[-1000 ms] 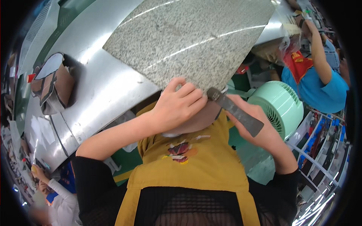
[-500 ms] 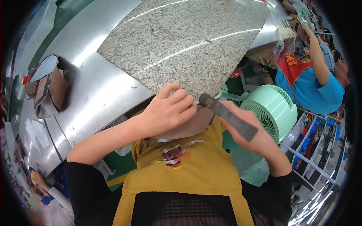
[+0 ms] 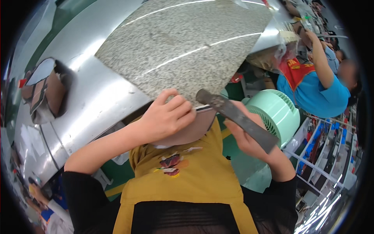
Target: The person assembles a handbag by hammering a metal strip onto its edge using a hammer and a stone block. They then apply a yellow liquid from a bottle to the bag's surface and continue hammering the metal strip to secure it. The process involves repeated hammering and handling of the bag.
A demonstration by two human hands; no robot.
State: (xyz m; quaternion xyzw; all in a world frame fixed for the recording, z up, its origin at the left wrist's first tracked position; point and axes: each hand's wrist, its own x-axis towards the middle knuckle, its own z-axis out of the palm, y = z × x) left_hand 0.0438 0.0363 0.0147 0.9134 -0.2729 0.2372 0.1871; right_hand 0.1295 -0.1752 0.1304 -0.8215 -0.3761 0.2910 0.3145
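My left hand [image 3: 169, 117] has its fingers curled over a brown leather-like piece [image 3: 194, 130] at the near edge of a speckled granite slab [image 3: 175, 43]. A rounded flap of that piece hangs down against my mustard apron, and a thin dark edging runs along it. Closed around a dark metal hammer [image 3: 243, 123], my right hand [image 3: 249, 142] is just right of the piece. The hammer's long head slants, its rounded end over the piece's edge near the slab; I cannot tell if it touches. Its handle is mostly hidden by the hand.
The slab lies on a shiny metal table [image 3: 113, 89]. At the left stands a brown and grey bag [image 3: 48, 91]. A mint-green fan [image 3: 278, 113] is close by my right forearm. A co-worker in a blue shirt [image 3: 327, 95] works at the far right, near a white rack [image 3: 319, 167].
The hammer has tilted and shows more of its side, with its rounded end still near the slab edge. My left hand keeps its curled hold on the brown piece. The whole view has shifted slightly.
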